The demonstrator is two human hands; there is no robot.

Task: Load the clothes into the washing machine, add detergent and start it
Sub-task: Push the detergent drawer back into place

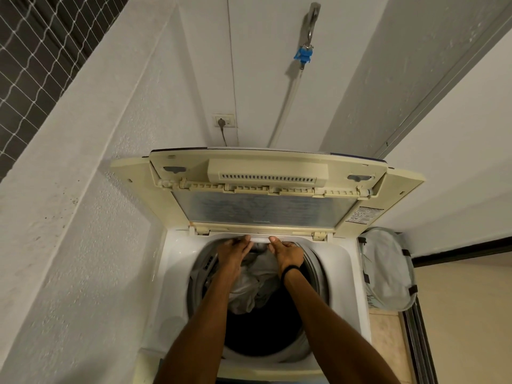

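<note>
Clothes (pixel 255 284), a crumpled pale heap whose pieces I cannot count, lie inside the drum of one top-loading washing machine (pixel 343 261). Its one lid (pixel 266 173) is folded up and back against the wall. Two hands reach in over the heap to the far edge of the opening, close together but not touching. The left hand (pixel 235 252) has its fingertips up on the white back rim. The right hand (pixel 288 254), with one black band (pixel 291 270) on its wrist, has its fingers bent down just beside that rim. Whether either hand pinches cloth or only rests there cannot be told. The heap sits directly under and between both wrists. One mesh laundry basket (pixel 388 270) stands just beside the machine on the right. On the wall above are one socket (pixel 225 121) with a plug in it and one tap (pixel 311 20) with one hose (pixel 288 98) running down behind the lid
</note>
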